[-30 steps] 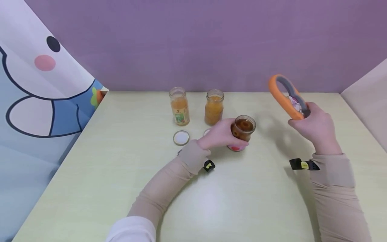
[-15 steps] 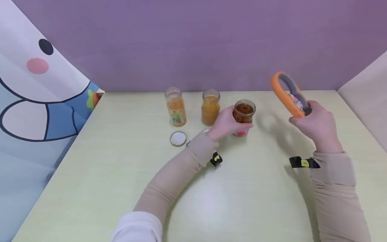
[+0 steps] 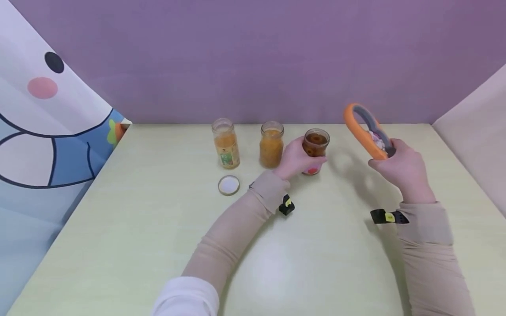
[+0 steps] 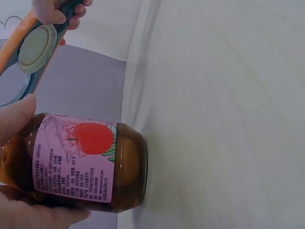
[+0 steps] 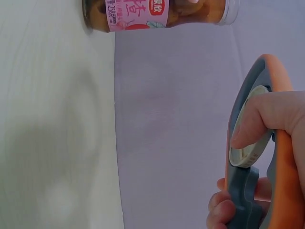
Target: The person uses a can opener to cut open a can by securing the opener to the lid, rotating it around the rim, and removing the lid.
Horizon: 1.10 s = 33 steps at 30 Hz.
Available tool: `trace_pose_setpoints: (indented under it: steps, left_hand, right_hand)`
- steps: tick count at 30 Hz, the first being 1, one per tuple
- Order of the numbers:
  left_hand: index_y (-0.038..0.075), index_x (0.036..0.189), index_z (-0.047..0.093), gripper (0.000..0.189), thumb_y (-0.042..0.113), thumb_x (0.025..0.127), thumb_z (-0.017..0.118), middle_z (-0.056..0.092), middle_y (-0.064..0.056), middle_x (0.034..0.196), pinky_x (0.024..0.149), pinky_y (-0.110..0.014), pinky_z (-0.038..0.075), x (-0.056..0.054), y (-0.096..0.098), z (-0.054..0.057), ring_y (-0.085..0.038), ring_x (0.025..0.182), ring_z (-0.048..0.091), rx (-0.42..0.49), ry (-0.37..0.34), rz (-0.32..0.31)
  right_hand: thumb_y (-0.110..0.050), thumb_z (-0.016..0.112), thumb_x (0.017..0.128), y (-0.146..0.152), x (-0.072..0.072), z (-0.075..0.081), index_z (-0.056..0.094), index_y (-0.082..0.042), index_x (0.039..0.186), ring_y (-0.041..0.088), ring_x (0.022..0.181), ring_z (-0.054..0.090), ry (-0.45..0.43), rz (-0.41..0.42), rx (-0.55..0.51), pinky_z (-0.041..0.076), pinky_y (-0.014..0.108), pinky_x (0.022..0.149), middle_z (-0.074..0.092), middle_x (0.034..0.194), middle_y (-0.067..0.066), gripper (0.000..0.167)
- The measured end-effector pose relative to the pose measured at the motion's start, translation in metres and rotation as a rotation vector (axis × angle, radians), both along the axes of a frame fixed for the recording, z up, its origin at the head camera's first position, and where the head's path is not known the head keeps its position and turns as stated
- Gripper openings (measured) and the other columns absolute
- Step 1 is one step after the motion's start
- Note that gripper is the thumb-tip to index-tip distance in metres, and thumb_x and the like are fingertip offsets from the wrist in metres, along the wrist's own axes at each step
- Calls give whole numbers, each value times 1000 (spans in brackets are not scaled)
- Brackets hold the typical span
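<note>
My left hand [image 3: 294, 159] grips a lidless glass jar [image 3: 315, 147] of brown contents, thumb on one side and fingers on the other. Its pink label [image 4: 74, 164] with a red fruit faces the left wrist camera. The jar stands upright on the table, right of two other jars. Off to the right and raised above the tabletop, my right hand [image 3: 405, 169] holds an orange and grey jar opener [image 3: 360, 132]. A round lid [image 4: 36, 48] is lodged in the opener's loop, and my right thumb [image 5: 252, 121] lies over that lid in the right wrist view.
Two lidless glass jars with orange contents, a taller one [image 3: 226, 147] and a rounder one [image 3: 271, 147], stand along the back of the table [image 3: 158, 245]. A loose lid [image 3: 228, 185] lies in front of the taller jar. A purple backdrop [image 3: 253, 61] rises behind the table.
My left hand has moved the brown jar back to beside the other jars. The right hand keeps its hold on the opener with little movement. The head view has shifted slightly.
</note>
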State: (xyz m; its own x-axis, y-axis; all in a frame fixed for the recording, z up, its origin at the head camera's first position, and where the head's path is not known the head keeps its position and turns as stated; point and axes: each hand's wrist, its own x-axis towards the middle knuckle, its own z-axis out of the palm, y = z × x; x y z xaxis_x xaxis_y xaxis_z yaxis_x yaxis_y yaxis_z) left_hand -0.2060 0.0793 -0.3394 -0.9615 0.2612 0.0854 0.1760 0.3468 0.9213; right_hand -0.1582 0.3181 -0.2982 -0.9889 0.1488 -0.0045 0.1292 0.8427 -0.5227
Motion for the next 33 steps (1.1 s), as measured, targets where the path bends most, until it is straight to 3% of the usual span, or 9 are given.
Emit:
trace_pose_setpoints:
  steps: [5, 10, 15, 20, 24, 33]
  left_hand:
    - [9, 118, 57, 52, 26, 75, 81, 66, -2, 110, 89, -23, 47, -7, 6, 3, -13, 100, 59, -44, -12, 38]
    - [6, 126, 50, 59, 25, 78, 78, 62, -5, 121, 97, -28, 45, -12, 11, 7, -16, 110, 56, -27, -28, 53]
    - [4, 130, 46, 60, 28, 82, 74, 59, -8, 124, 101, -30, 43, -16, 15, 4, -19, 116, 55, -30, -20, 57]
    - [5, 139, 34, 77, 35, 81, 74, 51, -9, 135, 104, -34, 41, -16, 16, 4, -20, 124, 49, -10, -108, 62]
    - [7, 146, 23, 90, 35, 79, 76, 43, -9, 143, 108, -38, 37, -11, 11, 10, -21, 130, 43, 8, -174, 53]
    - [15, 149, 18, 85, 34, 84, 70, 18, -17, 151, 108, -38, 37, 20, -4, 22, -24, 130, 39, -23, -220, 75]
  right_hand:
    - [-28, 59, 82, 1, 1, 1, 36, 6, 137, 36, 88, 48, 12, -3, 0, 35, 34, 62, 53, 110, 25, 69]
    - [-28, 59, 82, 0, 0, 2, 37, 5, 136, 35, 89, 48, -1, 1, 2, 36, 34, 62, 53, 110, 25, 67]
    - [-28, 60, 82, -2, 0, 0, 38, 5, 135, 35, 88, 48, -21, 7, -1, 36, 34, 62, 53, 110, 24, 66]
    - [-28, 60, 82, -2, 1, -2, 38, 5, 135, 35, 88, 49, -25, 14, 6, 37, 33, 61, 53, 110, 24, 66]
    - [-28, 59, 82, -4, 0, -3, 37, 5, 136, 35, 88, 49, -27, 23, 7, 36, 33, 61, 53, 110, 25, 67]
    - [-27, 60, 82, -4, -4, -4, 31, 6, 141, 37, 91, 49, -17, 33, -2, 37, 34, 63, 52, 113, 27, 74]
